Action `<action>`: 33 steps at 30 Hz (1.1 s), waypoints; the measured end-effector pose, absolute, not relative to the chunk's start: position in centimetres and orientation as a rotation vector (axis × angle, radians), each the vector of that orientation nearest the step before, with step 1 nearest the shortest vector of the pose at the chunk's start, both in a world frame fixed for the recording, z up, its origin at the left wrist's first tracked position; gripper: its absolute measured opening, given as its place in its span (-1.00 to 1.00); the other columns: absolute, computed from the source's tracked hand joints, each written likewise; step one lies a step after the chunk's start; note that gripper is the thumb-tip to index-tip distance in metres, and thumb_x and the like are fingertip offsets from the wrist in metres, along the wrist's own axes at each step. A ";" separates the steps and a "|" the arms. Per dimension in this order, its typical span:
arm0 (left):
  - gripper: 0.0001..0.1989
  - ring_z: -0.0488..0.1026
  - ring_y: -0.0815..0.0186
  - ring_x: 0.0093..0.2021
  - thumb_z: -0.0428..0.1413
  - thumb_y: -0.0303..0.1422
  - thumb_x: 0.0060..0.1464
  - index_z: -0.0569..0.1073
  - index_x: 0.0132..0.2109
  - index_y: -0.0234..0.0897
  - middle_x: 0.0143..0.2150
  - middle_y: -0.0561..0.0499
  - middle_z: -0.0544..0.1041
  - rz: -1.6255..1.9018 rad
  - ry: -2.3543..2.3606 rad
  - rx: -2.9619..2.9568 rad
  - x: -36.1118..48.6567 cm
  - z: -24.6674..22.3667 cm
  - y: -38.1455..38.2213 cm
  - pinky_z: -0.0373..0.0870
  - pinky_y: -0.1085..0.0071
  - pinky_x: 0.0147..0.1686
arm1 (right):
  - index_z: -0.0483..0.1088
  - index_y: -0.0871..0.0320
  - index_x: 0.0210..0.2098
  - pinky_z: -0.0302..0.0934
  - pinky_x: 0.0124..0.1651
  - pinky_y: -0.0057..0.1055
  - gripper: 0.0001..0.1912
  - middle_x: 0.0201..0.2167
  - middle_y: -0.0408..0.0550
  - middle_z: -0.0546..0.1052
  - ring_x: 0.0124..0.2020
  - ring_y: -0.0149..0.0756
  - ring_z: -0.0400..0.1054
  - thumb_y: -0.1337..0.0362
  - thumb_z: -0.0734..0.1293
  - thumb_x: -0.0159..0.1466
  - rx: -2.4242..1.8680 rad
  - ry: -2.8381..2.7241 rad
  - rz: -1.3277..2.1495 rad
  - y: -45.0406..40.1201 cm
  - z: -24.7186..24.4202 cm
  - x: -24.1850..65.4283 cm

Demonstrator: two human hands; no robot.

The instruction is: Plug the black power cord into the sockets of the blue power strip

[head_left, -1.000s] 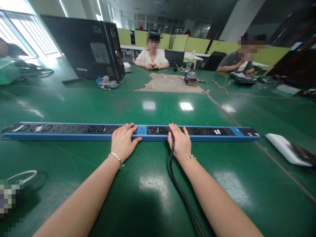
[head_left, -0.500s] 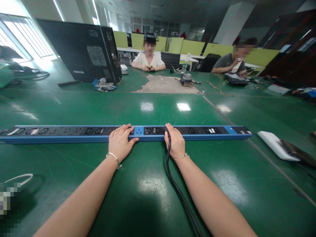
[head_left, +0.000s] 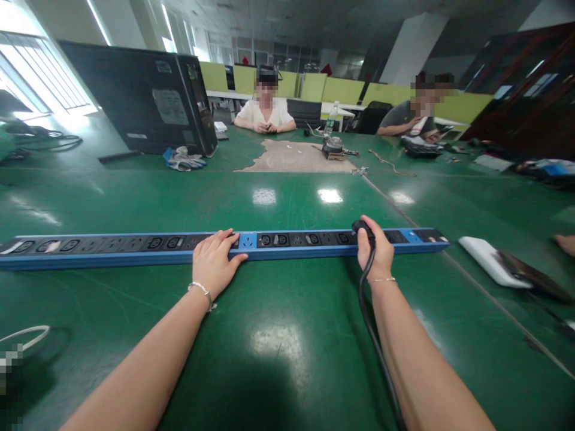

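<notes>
A long blue power strip (head_left: 296, 253) with a row of black sockets lies across the green table in front of me. My left hand (head_left: 214, 261) is laid over the strip just left of its blue socket, fingers across the top and thumb against the near side. In my right hand (head_left: 378, 251) is the black plug (head_left: 359, 225) of a power cord (head_left: 365, 305), pinched between thumb and fingers. That hand is over the right part of the strip, and the plug appears lifted off the sockets. The cord hangs down past my wrist to the bottom edge.
On the right lie a white box-like device (head_left: 487, 258) and a dark flat object (head_left: 530, 275). A black computer case (head_left: 148, 102), gloves (head_left: 184, 159), a water bottle (head_left: 331, 120) and a metal device (head_left: 333, 146) stand farther back. Two people sit across the table; another hand (head_left: 566, 243) shows at right.
My right hand has moved right along the strip with the plug, away from the sockets near the middle. My left hand stays on the strip. The view has shifted slightly.
</notes>
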State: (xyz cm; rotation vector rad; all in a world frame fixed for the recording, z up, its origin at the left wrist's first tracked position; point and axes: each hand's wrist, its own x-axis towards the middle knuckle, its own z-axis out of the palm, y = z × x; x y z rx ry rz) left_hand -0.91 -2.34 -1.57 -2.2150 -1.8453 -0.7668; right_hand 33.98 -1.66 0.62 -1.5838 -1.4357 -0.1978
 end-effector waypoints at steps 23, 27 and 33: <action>-0.55 0.27 0.10 0.14 0.06 -0.11 0.03 0.36 0.06 -0.16 0.13 -0.06 0.39 -0.736 -1.832 -2.215 -1.0 -1.4 -2.4 0.13 0.14 0.11 | 0.39 0.15 -0.02 0.27 0.04 -0.20 -0.61 -0.09 0.05 0.51 -0.05 -0.17 0.40 0.16 0.17 0.23 -1.592 -1.692 -0.057 -2.4 -0.1 37.7; -0.54 0.27 0.11 0.15 0.07 -0.12 0.03 0.36 0.06 -0.19 0.14 -0.05 0.39 -0.719 -1.846 -2.218 -0.9 -1.4 -2.4 0.11 0.16 0.12 | 0.37 0.13 0.00 0.23 0.08 -0.18 -0.62 -0.02 0.04 0.48 -0.01 -0.18 0.37 0.18 0.15 0.25 -1.553 -1.728 -0.071 -2.5 -0.5 37.3; -0.53 0.25 0.10 0.16 0.06 -0.12 0.03 0.36 0.07 -0.19 0.15 -0.07 0.38 -0.728 -1.856 -2.224 -0.9 -1.4 -2.4 0.10 0.14 0.12 | 0.37 0.07 -0.02 0.12 0.16 -0.06 -0.66 0.00 0.01 0.46 0.06 -0.15 0.32 0.24 0.15 0.24 -1.571 -1.768 -0.171 -2.3 -0.8 37.3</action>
